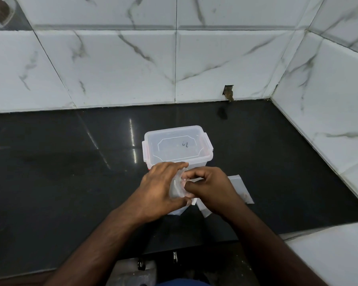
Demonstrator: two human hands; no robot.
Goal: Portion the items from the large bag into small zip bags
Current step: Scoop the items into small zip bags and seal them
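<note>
Both my hands meet over the black counter, just in front of a clear lidded plastic container. My left hand grips a small clear zip bag from the left, fingers curled round it. My right hand pinches the same bag's edge from the right with curled fingers. Under and to the right of my right hand lie more small zip bags flat on the counter, one with a little brownish content near its lower end. What the held bag contains is hidden. No large bag shows.
The black glossy counter stretches left and behind the container. White marble-look tiled walls close it at the back and right. A small hole in the tile sits at the back. The counter's front edge runs below my forearms.
</note>
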